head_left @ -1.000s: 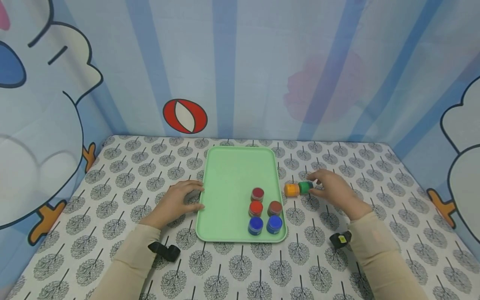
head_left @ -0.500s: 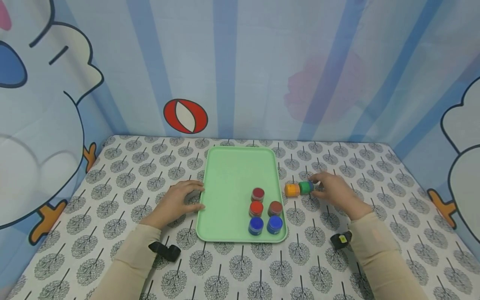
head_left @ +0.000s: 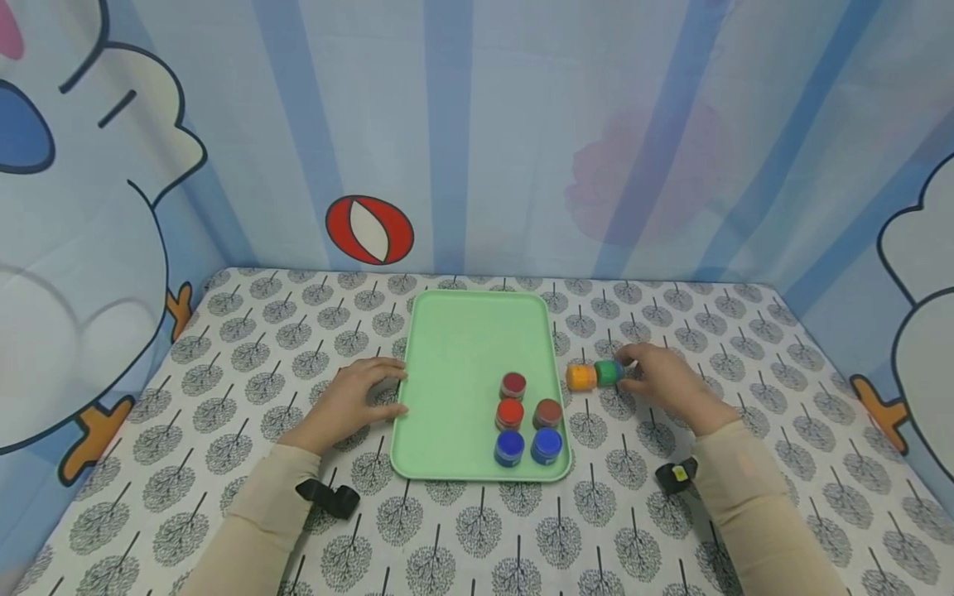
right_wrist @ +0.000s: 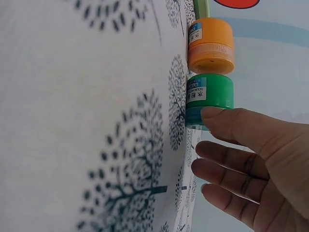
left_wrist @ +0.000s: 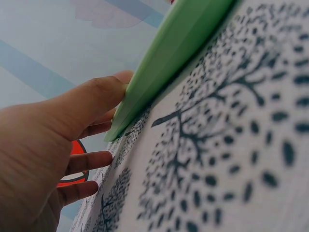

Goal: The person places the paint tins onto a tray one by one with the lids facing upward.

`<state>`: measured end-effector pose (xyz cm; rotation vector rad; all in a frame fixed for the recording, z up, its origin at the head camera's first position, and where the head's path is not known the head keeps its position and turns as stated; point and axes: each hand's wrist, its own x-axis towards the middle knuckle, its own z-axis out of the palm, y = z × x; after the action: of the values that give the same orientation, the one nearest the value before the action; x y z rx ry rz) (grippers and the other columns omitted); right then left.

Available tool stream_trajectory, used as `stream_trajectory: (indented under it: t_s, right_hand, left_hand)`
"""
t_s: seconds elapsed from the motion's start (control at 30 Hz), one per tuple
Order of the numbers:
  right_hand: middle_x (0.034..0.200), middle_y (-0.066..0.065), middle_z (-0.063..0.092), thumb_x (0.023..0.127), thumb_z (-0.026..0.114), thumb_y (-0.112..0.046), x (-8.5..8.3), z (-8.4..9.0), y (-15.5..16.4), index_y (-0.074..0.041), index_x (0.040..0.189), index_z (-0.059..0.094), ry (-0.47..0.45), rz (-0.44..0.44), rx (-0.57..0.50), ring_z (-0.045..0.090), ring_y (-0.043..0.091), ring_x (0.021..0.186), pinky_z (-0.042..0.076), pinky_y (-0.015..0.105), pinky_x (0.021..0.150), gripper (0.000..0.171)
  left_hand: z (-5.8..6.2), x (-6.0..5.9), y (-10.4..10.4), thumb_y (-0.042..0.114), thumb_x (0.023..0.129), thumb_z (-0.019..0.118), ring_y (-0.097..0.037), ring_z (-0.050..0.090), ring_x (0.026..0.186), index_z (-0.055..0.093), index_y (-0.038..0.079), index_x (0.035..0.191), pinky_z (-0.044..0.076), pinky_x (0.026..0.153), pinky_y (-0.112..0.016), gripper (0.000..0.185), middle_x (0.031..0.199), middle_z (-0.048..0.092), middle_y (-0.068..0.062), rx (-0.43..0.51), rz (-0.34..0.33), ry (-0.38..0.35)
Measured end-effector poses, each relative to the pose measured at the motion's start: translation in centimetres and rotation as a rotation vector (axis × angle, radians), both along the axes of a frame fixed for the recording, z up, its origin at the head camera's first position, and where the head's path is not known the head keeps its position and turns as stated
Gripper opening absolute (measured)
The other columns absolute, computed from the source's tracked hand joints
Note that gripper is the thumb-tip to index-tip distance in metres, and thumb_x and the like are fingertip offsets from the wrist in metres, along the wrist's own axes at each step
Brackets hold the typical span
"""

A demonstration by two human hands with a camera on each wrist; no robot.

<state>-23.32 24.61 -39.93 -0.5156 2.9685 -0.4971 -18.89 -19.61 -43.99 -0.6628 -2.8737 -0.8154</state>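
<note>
My right hand (head_left: pixel 667 385) is at the right end of a green paint jar (right_wrist: pixel 210 92), which lies on its side on the cloth. In the right wrist view the thumb presses the jar's bluish base; the index finger is hidden behind, and the other fingers curve loosely. End to end with it lies an orange paint jar (right_wrist: pixel 211 46), beside the tray's right edge. My left hand (head_left: pixel 350 406) rests against the left rim of a light green tray (left_wrist: pixel 164 63), thumb and fingertips touching it, fingers spread.
On the tray's near right part stand several paint jars: a dark red jar (head_left: pixel 513 386), a bright red jar (head_left: pixel 509 413), a brownish red jar (head_left: pixel 547 413) and two blue jars (head_left: pixel 509 448). A tree-patterned cloth (head_left: pixel 320 546) covers the table; a printed curtain (head_left: pixel 507 141) hangs behind.
My right hand has shifted slightly right, showing more of the green jar's base. The left hand, tray and jars look unmoved.
</note>
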Motion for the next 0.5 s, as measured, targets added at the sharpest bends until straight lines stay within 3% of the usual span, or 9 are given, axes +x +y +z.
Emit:
stream_trajectory:
  t_s: [0.5]
  right_hand:
    - [0.104, 0.017, 0.069, 0.087, 0.070, -0.016, -0.05, -0.31, 0.41, 0.000, 0.114, 0.059, 0.010, 0.015, 0.006, 0.068, 0.027, 0.089, 0.059, 0.042, 0.078, 0.033]
  left_hand:
    - [0.16, 0.08, 0.08, 0.032, 0.079, 0.078, -0.034, 0.048, 0.130, 0.064, 0.010, 0.122, 0.035, 0.112, -0.057, 0.050, 0.137, 0.057, -0.009, 0.005, 0.008, -0.010]
